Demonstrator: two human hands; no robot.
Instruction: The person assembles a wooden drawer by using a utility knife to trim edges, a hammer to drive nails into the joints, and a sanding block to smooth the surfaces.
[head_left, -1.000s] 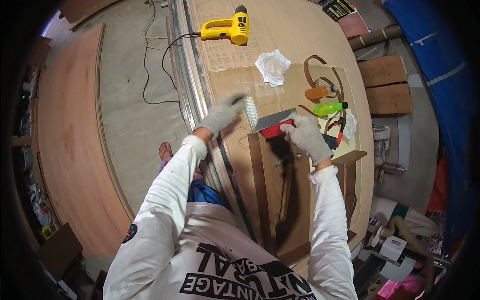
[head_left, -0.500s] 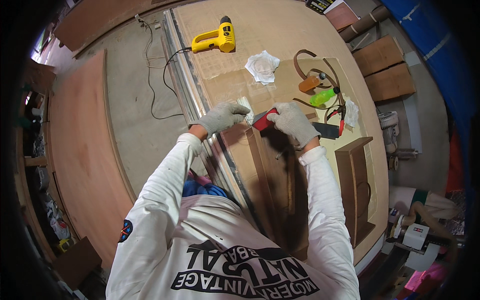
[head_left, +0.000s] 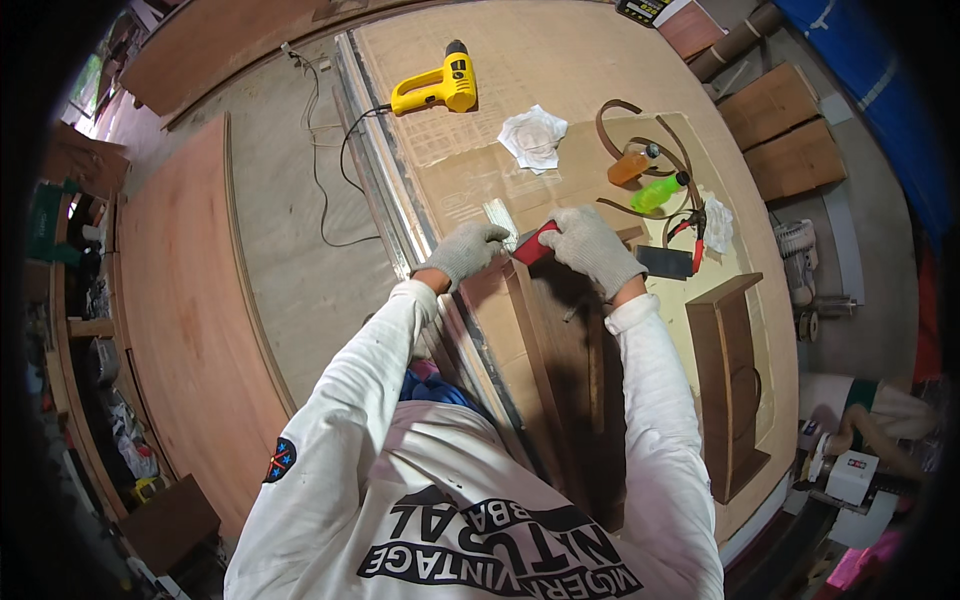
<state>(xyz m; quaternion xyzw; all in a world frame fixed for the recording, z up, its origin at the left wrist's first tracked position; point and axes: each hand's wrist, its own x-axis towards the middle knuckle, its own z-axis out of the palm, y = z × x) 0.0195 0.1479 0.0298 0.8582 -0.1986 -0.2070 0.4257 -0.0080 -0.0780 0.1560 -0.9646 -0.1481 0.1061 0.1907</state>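
Grip, right: gloved right hand (head_left: 595,245), fingers clenched on a red tool (head_left: 535,243), held over the far end of a brown wooden frame (head_left: 530,335) on the counter (head_left: 575,50).

Grip, left: gloved left hand (head_left: 465,252), fingertips drawn together near the tool, just beside a pale strip (head_left: 498,215). Whether they pinch anything, I cannot tell from where I stand.

Containers, bottles: two, side by side beyond the right hand. One orange bottle (head_left: 628,167), capped, its colour showing through the wall. One green bottle (head_left: 655,194), bright, dark cap on. Standing or lying: cannot tell; fill level too small to read.

Container, frame: long side running toward the wearer, interior in deep shadow; a wooden handle (head_left: 596,385) shows to the right of that side.

White paper (head_left: 533,138): one, crumpled, with a rounded centre; contents, if any, unclear.

Sundries: brown strips (head_left: 622,105), curled round the bottles; red-handled pliers (head_left: 698,240), touching or close to a dark block (head_left: 664,262); second brown frame (head_left: 722,370), raised ends, right of the right forearm; yellow heat gun (head_left: 435,88), corded, near the counter's left edge.
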